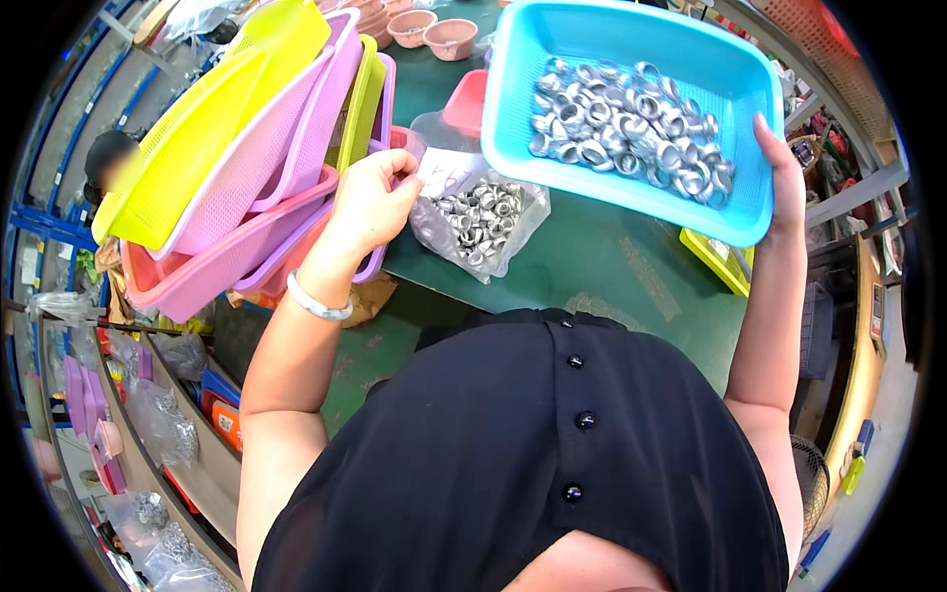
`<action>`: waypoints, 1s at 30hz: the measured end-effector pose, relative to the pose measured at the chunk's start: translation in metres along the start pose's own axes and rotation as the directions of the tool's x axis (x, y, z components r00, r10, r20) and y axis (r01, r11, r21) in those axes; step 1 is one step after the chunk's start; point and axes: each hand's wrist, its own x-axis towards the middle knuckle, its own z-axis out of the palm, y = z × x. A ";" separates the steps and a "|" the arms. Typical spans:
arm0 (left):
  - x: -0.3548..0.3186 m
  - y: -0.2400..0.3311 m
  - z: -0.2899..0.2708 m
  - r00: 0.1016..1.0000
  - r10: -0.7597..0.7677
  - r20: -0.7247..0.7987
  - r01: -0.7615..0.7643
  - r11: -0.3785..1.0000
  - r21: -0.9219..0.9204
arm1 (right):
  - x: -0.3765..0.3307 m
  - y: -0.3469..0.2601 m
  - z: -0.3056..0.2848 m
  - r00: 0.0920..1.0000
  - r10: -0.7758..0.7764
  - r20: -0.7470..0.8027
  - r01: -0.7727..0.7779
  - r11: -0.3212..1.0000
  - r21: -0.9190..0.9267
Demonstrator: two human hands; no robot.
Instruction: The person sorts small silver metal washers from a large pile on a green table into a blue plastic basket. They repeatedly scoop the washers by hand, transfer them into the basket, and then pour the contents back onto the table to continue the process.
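Note:
My right hand grips the right edge of a blue plastic basket, which is raised and tilted over the table. Many small silver metal rings lie spread across its bottom. My left hand is closed in a pinch beside the upper left edge of a clear plastic bag. Whether the bag's film is between those fingers is too small to tell. More silver rings lie in the bag, beside a white paper slip with writing on it.
At the left, nested yellow, pink and purple baskets lean in a tall stack. Small pink bowls stand at the back of the green table. A yellow-green basket sits under the blue one. Shelves with bagged parts stand at left; a person is beyond.

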 end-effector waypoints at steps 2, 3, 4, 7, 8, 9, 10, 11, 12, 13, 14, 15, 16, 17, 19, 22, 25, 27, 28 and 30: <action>-0.010 0.005 -0.006 0.998 0.062 -0.017 -0.057 0.982 0.179 | 0.008 -0.003 0.017 0.997 -0.021 0.072 0.028 0.995 -0.094; -0.017 0.002 -0.008 0.997 0.066 0.038 -0.071 0.985 0.159 | 0.008 -0.003 0.030 0.994 -0.039 0.101 0.052 0.991 -0.124; -0.023 0.001 -0.009 0.993 0.069 0.096 -0.083 0.986 0.148 | 0.007 -0.003 0.041 0.990 -0.056 0.127 0.075 0.986 -0.150; -0.030 0.002 -0.009 0.954 0.238 0.183 -0.264 0.955 0.134 | 0.007 -0.007 0.059 0.985 -0.088 0.145 0.133 0.933 -0.334; -0.031 0.005 -0.010 0.934 0.303 0.187 -0.329 0.936 0.125 | 0.010 -0.007 0.063 0.982 -0.092 0.165 0.149 0.914 -0.377; -0.032 0.007 -0.009 0.909 0.370 0.193 -0.395 0.912 0.111 | 0.011 -0.004 0.066 0.986 -0.087 0.144 0.137 0.911 -0.388; -0.032 0.008 -0.008 0.879 0.435 0.198 -0.459 0.883 0.097 | 0.011 -0.001 0.068 0.988 -0.079 0.134 0.126 0.911 -0.392; -0.033 0.009 -0.006 0.875 0.416 0.246 -0.431 0.902 0.008 | 0.011 0.003 0.070 0.989 -0.071 0.126 0.116 0.911 -0.396; -0.036 0.011 -0.006 0.869 0.399 0.294 -0.394 0.916 -0.078 | 0.012 0.005 0.074 0.991 -0.062 0.120 0.105 0.911 -0.398; -0.037 0.012 -0.007 0.857 0.385 0.342 -0.350 0.923 -0.161 | 0.013 0.007 0.077 0.991 -0.064 0.117 0.107 0.909 -0.403; -0.036 0.011 -0.007 0.836 0.388 0.388 -0.365 0.921 -0.136 | 0.014 0.008 0.079 0.989 -0.078 0.127 0.125 0.895 -0.428; -0.035 0.009 -0.005 0.815 0.388 0.430 -0.381 0.919 -0.107 | 0.015 0.010 0.081 0.986 -0.091 0.142 0.146 0.882 -0.448; -0.034 0.008 -0.004 0.793 0.385 0.472 -0.397 0.914 -0.078 | 0.016 0.011 0.084 0.982 -0.105 0.157 0.168 0.867 -0.469; -0.035 0.010 -0.002 0.806 0.347 0.479 -0.379 0.925 -0.034 | 0.012 0.011 0.091 0.978 -0.112 0.179 0.182 0.875 -0.448; -0.031 0.012 0.001 0.813 0.327 0.481 -0.366 0.930 -0.014 | 0.018 0.012 0.095 0.967 -0.140 0.213 0.231 0.830 -0.507; -0.028 0.017 0.002 0.832 0.287 0.475 -0.313 0.949 -0.026 | 0.021 0.018 0.107 0.953 -0.185 0.241 0.297 0.738 -0.606; -0.025 0.011 0.004 0.865 0.219 0.452 -0.204 0.976 -0.081 | 0.012 0.018 0.137 0.909 -0.246 0.337 0.412 0.659 -0.630; -0.022 0.007 0.003 0.888 0.169 0.429 -0.127 0.984 -0.125 | 0.008 0.014 0.148 0.885 -0.231 0.404 0.465 0.466 -0.753; -0.022 0.006 0.002 0.889 0.160 0.429 -0.122 0.986 -0.115 | 0.001 0.008 0.157 0.897 -0.171 0.407 0.441 0.388 -0.809; -0.020 0.003 0.001 0.892 0.144 0.429 -0.114 0.989 -0.095 | 0.009 0.028 0.153 0.762 -0.346 0.547 0.634 0.229 -0.739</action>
